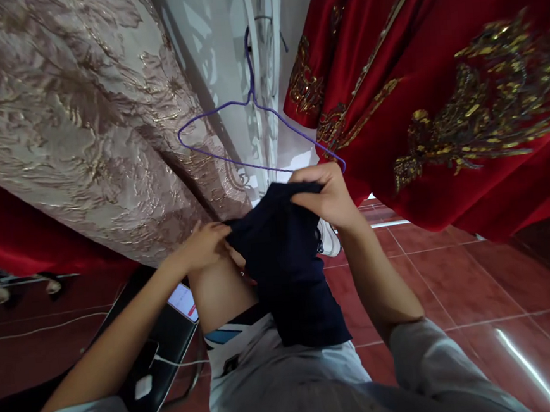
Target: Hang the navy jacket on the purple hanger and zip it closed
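A dark navy piece of cloth (293, 261), perhaps a folded garment, is held up in front of me and drapes over my lap. My right hand (328, 192) pinches its upper right corner between thumb and fingers. At the upper left edge, my left hand (206, 244) grips the cloth, with some of its fingers hidden behind the fabric. Just beyond the cloth, a purple wire hanger (252, 101) hangs by its hook from a white metal frame; it carries nothing and is apart from both hands.
Pale pink embossed fabric (82, 113) hangs at left, red fabric with gold sequins (439, 110) at right. A black bench (176, 341) on my left bears a lit phone (183, 302), a white charger (143, 386) and a cable. Below is red tiled floor (452, 281).
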Demonstrator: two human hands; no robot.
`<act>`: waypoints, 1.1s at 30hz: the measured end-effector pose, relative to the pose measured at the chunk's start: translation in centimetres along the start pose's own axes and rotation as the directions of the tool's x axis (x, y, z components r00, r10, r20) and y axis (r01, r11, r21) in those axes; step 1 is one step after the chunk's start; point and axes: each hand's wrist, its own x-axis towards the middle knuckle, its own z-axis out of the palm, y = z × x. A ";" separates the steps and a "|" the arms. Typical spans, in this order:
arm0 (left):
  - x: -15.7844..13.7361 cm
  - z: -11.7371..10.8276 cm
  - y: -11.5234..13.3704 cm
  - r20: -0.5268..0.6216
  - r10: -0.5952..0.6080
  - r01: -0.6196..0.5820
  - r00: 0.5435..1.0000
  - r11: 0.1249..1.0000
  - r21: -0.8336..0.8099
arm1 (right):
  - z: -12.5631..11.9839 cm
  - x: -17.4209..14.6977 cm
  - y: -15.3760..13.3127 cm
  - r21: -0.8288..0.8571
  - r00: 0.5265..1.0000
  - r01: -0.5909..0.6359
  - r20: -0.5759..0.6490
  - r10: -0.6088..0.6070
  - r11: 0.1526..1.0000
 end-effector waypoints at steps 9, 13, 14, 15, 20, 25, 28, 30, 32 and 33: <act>-2.0 -4.1 -5.8 -0.263 -0.281 0.309 0.923 0.948 0.071 | 0.8 2.1 8.9 -0.226 0.956 -0.138 -0.286 0.070 0.964; -1.5 -6.2 -4.4 -0.538 -0.235 0.271 0.809 0.962 -0.013 | -2.4 0.0 6.3 -0.347 0.949 -0.064 -0.311 -0.050 0.936; -0.9 -6.9 -3.5 -0.608 -0.201 0.221 0.768 0.974 -0.043 | -3.0 -0.3 5.6 -0.353 0.940 -0.078 -0.337 -0.049 0.933; -0.1 -7.6 -2.5 -0.664 -0.167 0.161 0.729 0.984 -0.071 | -3.4 -0.6 5.0 -0.344 0.931 -0.102 -0.363 -0.032 0.934; 4.8 -9.7 1.0 -0.672 -0.146 0.135 0.726 0.988 -0.069 | -4.2 -1.2 3.9 -0.230 0.940 -0.162 -0.333 0.079 0.960; 5.7 -8.6 -1.1 -0.244 -0.338 0.366 0.909 0.927 0.083 | -5.1 -1.6 3.0 -0.337 0.953 -0.130 -0.302 0.024 0.933; 4.0 -7.9 -2.3 -0.240 -0.296 0.319 0.924 0.946 0.061 | -4.9 -1.8 3.0 -0.282 0.956 -0.160 -0.282 0.078 0.946; 2.7 -7.7 -2.8 -0.360 -0.215 0.238 0.908 0.971 0.021 | -4.3 -1.9 3.2 -0.222 0.954 -0.183 -0.275 0.118 0.958; 1.5 -7.9 -3.1 -0.459 -0.177 0.186 0.871 0.982 -0.025 | -3.6 -2.0 3.5 -0.166 0.953 -0.204 -0.261 0.156 0.965; 1.0 -8.2 -3.1 -0.507 -0.167 0.165 0.846 0.985 -0.049 | -3.3 -2.0 3.7 -0.143 0.953 -0.208 -0.251 0.168 0.968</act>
